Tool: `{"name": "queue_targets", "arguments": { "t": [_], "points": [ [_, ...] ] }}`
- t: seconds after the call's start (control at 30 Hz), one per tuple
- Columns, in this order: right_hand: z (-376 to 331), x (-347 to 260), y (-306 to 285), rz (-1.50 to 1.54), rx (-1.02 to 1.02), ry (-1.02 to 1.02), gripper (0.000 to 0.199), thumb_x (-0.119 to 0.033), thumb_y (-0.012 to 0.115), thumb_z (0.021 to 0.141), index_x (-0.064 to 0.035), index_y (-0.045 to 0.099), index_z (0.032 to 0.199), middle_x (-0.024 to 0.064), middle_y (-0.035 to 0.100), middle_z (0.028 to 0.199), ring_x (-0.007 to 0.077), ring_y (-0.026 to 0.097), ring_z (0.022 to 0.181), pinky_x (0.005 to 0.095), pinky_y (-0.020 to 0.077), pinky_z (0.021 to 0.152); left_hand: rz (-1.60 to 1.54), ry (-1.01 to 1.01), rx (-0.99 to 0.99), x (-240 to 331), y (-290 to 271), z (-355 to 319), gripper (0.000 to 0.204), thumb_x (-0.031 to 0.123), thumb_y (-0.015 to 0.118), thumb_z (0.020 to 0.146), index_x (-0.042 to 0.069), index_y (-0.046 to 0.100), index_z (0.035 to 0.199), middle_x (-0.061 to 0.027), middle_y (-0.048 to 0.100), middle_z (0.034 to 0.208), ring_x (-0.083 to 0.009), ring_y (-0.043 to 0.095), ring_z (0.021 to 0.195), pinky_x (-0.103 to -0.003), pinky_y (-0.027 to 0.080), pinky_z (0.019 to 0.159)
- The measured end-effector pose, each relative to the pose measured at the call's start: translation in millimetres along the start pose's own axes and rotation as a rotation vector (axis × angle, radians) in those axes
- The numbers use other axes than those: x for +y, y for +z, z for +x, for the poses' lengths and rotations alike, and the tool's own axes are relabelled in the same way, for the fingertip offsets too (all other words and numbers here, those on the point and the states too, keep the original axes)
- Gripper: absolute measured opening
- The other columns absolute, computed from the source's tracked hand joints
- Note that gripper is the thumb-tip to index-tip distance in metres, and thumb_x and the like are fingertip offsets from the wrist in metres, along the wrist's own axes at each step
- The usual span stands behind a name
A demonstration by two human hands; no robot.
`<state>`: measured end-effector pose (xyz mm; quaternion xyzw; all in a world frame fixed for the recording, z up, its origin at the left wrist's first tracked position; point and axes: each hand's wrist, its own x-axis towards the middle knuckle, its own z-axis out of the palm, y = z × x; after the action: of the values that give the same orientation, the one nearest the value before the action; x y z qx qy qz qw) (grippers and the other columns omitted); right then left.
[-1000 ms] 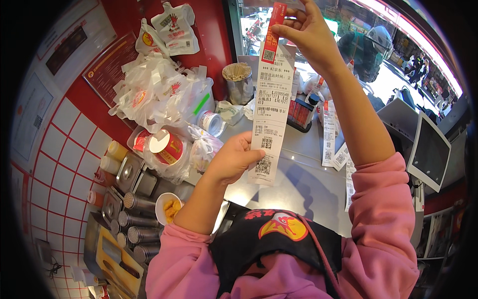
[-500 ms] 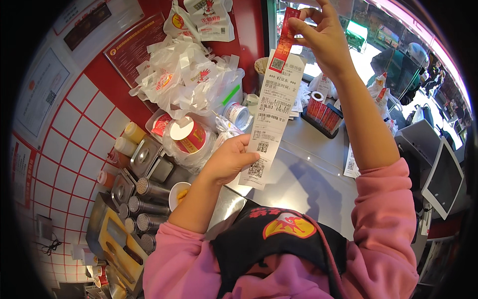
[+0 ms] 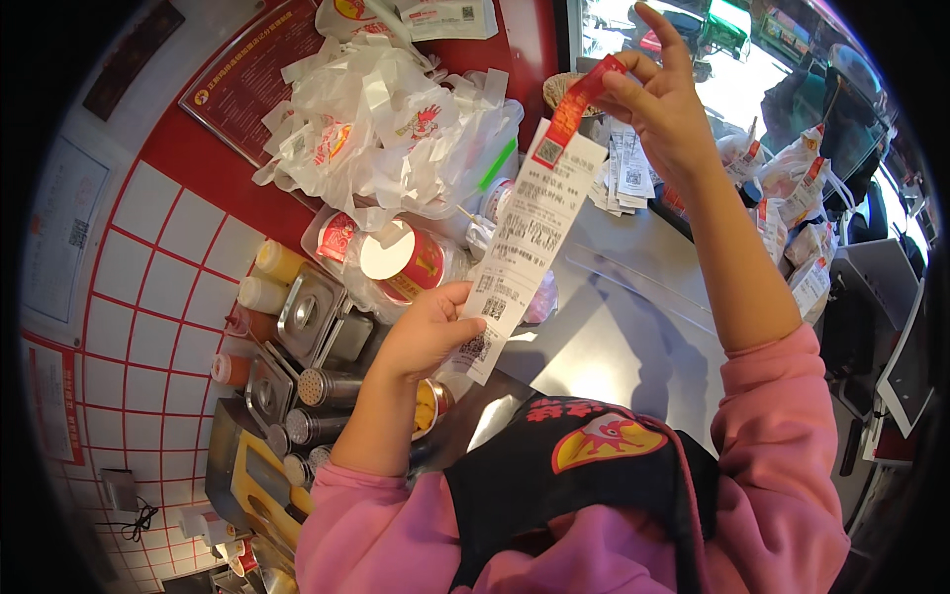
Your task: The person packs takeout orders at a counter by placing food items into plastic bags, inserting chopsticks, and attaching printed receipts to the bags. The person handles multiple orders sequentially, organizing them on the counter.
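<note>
Receipt (image 3: 524, 247) now tilted, both hands pinching ends.

Pink long sleeves (image 3: 792, 436) and a black apron (image 3: 584, 485) bearing a yellow-red emblem.

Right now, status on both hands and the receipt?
Left hand pinches receipt bottom. Right hand grips its red top, held taut above steel counter. Bagged orders behind, not touching.

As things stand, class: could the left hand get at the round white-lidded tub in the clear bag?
Probably yes: the left hand is close beside the tub, nothing between, but it grips the receipt.
</note>
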<state>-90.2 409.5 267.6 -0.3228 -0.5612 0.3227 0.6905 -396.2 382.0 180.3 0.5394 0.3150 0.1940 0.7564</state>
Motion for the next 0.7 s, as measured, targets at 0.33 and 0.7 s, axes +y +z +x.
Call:
{"name": "queue_targets", "arguments": {
  "t": [0.33, 0.7],
  "points": [
    [-137, 62, 53, 0.329, -0.233, 0.380, 0.069, 0.001, 0.064, 0.081, -0.0061, 0.029, 0.140, 0.0023, 0.054, 0.090, 0.0113, 0.053, 0.089, 0.0264, 0.0419, 0.084, 0.351, 0.107, -0.012, -40, -19, -22, 0.038, 0.017, 0.070, 0.080, 0.002, 0.059, 0.113, -0.0066, 0.063, 0.099, -0.0126, 0.056, 0.095, -0.031, 0.044, 0.081],
    [-136, 118, 72, 0.051, 0.147, 0.559, 0.051, 0.000, 0.062, 0.084, -0.0048, 0.036, 0.129, 0.0021, 0.057, 0.083, 0.0070, 0.051, 0.076, 0.0206, 0.0410, 0.068, 0.744, 0.038, 0.452, -35, -16, 47, 0.019, 0.019, 0.056, 0.089, 0.001, 0.062, 0.085, -0.0118, 0.059, 0.066, -0.0241, 0.055, 0.060, -0.034, 0.043, 0.058]
  ]
}}
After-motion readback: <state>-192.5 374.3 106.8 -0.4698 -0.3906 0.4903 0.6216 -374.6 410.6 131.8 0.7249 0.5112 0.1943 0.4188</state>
